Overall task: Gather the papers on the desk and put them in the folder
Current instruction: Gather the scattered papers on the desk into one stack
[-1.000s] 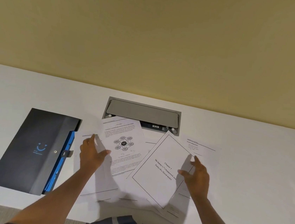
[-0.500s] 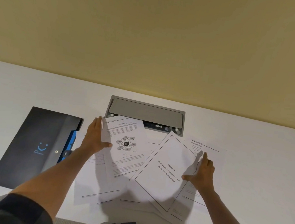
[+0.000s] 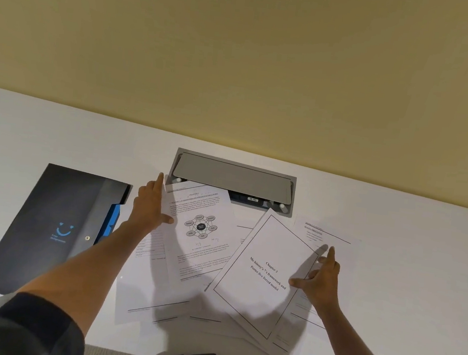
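Observation:
Several white printed papers lie fanned and overlapping in the middle of the white desk (image 3: pixel 404 284). One sheet carries a wheel diagram (image 3: pixel 200 232); another is a bordered chapter title page (image 3: pixel 262 274). My left hand (image 3: pixel 150 208) lies flat at the diagram sheet's upper left edge, fingers stretched, thumb on the paper. My right hand (image 3: pixel 321 280) presses on the title page's right edge, index finger pointing up, thumb spread. Neither hand grips a sheet. The dark grey folder (image 3: pixel 52 229) with a blue smiley mark lies closed at the left, a blue insert showing at its right edge.
A grey recessed cable box (image 3: pixel 232 177) with a flap lid sits in the desk behind the papers, partly covered by the diagram sheet's top corner. A yellow wall rises behind the desk. The desk's near edge runs just below the papers.
My left hand has slid up and away along the diagram sheet's left edge toward its top corner. My right hand has moved slightly up on the title page's right edge.

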### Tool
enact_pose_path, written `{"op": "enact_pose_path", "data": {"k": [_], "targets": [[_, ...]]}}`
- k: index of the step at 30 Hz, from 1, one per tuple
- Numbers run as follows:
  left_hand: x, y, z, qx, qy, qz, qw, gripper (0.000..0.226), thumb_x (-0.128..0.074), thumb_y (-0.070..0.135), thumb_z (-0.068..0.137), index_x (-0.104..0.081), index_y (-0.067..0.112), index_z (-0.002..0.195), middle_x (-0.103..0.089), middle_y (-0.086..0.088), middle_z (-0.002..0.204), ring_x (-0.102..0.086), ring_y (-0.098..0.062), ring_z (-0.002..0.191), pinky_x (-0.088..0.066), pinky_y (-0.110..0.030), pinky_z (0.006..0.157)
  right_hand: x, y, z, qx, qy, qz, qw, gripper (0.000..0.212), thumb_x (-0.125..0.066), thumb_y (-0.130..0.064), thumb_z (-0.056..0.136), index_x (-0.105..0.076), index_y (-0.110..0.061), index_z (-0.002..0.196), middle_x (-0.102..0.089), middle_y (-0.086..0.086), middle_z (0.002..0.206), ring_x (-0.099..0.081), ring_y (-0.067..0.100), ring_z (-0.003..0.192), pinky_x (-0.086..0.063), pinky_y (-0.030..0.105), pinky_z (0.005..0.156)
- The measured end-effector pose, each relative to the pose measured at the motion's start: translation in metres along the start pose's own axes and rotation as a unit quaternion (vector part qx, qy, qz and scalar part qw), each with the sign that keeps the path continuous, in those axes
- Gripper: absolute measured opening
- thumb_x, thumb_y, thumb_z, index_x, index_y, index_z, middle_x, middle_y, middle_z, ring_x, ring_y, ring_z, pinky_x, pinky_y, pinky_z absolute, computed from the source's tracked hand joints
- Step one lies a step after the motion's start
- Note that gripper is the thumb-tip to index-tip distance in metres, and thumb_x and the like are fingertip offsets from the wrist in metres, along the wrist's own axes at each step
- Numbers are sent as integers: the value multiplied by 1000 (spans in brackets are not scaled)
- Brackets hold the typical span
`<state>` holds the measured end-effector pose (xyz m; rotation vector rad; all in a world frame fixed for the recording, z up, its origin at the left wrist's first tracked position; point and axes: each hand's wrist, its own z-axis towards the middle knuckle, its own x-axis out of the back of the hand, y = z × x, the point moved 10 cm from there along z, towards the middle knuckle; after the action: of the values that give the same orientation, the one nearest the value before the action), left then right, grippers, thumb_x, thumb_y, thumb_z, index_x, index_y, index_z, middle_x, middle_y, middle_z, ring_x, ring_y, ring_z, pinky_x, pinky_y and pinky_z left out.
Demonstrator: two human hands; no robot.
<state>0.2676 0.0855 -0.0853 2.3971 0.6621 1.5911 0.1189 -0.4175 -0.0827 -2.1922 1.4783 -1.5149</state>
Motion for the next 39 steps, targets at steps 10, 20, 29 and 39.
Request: {"op": "enact_pose_path", "data": {"k": [10, 20, 29, 39], "targets": [[-3, -5, 11, 27, -8, -6, 1000, 129, -96, 35, 65, -16, 21, 165, -63, -10, 135, -49, -37, 131, -37, -55, 106, 2, -14, 3, 13, 21, -140, 990, 161, -106, -32, 44, 1, -18, 165, -24, 11, 165, -26, 41, 146, -36, 60, 115], [3, -19, -22, 86, 35, -281, 955, 99, -83, 17, 85, -22, 21, 164, -65, -8, 120, -66, -34, 113, -56, -54, 98, -2, -21, 6, 49, -5, -135, 990, 157, -106, -23, 43, -8, -13, 164, -44, 13, 142, -37, 36, 126, -42, 50, 107], [5, -38, -93, 126, 38, -402, 906, 66, -77, 2, 88, -45, 19, 143, -66, -3, 123, -69, -27, 108, -60, -27, 73, 7, -37, 10, 60, -20, -205, 977, 164, -105, -49, 34, -10, -12, 163, -37, 16, 145, -38, 40, 132, -45, 51, 108], [-11, -71, -147, 173, 34, -403, 898, 59, -77, 8, 89, -47, 22, 137, -68, 2, 116, -69, -31, 107, -62, -53, 88, 0, -27, 14, 64, -62, -181, 979, 138, -104, -45, 31, -37, -14, 148, -52, 9, 131, -46, 34, 122, -45, 44, 97]]}}
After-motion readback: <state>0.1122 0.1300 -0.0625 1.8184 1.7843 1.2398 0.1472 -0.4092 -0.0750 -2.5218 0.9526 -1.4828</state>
